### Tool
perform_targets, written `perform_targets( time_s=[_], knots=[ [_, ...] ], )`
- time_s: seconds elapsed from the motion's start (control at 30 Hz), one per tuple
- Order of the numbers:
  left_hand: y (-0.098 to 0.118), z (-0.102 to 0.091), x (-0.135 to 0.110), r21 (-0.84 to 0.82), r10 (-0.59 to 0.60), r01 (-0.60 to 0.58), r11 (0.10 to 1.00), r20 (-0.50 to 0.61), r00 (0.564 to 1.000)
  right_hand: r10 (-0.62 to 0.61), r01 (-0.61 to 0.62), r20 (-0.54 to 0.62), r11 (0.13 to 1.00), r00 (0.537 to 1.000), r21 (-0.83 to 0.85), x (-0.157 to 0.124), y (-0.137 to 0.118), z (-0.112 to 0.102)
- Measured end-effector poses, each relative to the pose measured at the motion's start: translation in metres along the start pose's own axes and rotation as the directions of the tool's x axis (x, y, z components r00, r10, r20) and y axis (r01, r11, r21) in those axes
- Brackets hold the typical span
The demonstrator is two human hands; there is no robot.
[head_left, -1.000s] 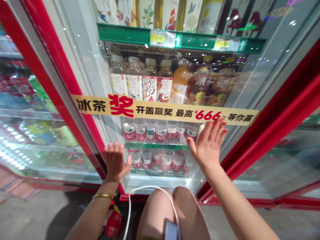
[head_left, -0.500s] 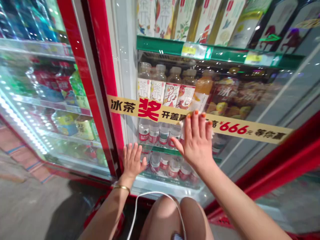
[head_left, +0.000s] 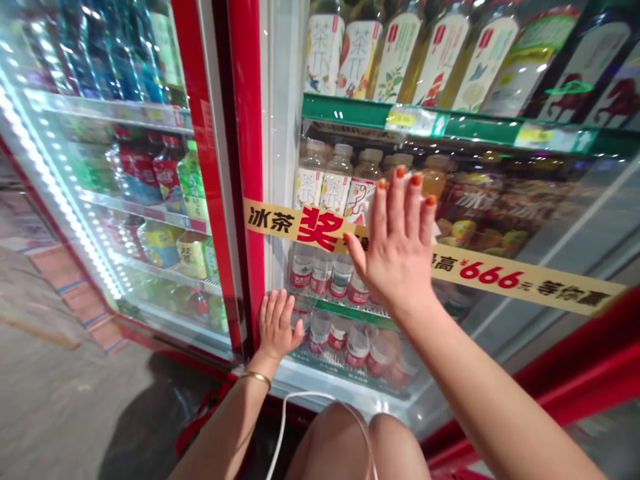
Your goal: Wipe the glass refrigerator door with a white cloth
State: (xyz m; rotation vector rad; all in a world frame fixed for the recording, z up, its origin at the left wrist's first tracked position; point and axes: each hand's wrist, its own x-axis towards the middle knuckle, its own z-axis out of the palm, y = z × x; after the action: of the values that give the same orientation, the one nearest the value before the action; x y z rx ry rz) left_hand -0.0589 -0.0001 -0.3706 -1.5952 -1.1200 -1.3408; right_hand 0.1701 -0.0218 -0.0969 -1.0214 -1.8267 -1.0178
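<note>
Two Flat Hands at the Glass Door of a Drinks Fridge

The right hand (head_left: 403, 253) lies near the middle of the view, a little toward three o'clock, over the glass door (head_left: 565, 227). Its fingers are straight and slightly spread, with the thumb apart. A thin white piece (head_left: 436, 231) shows at its two o'clock edge; the rest is covered by the hand, so I cannot tell whether it is paper or cloth, or whether anything is pinched.

At eight o'clock from this hand, the left hand (head_left: 279, 327) is flat with open fingers, beside the red door frame (head_left: 249, 153). I cannot be sure how firmly it touches.

The yellow strip (head_left: 525, 279) runs from nine to three o'clock behind the right hand, which hides its middle characters. Some bottles (head_left: 310, 190) behind are also covered. Toward twelve o'clock, the upper bottles (head_left: 400, 53) are cut off.
</note>
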Motion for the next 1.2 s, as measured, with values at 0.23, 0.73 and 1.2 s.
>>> perform_targets(
  time_s=[0.23,0.73,1.2],
  knots=[
    [-0.003,-0.002,0.002,0.001,0.015,-0.015,1.000,-0.009,1.000,-0.453,0.415,0.283,0.890,0.845,0.186,-0.026,-0.086,0.037],
    [0.024,-0.034,0.049,-0.146,0.008,0.005,0.989,0.094,0.996,-0.064,0.074,0.069,0.986,0.996,-0.148,-0.203,0.005,0.021],
    [0.012,-0.020,0.121,-0.063,0.005,0.013,0.998,0.287,0.958,0.248,-0.205,0.322,0.965,0.914,-0.162,-0.166,0.057,-0.013]
  ],
)
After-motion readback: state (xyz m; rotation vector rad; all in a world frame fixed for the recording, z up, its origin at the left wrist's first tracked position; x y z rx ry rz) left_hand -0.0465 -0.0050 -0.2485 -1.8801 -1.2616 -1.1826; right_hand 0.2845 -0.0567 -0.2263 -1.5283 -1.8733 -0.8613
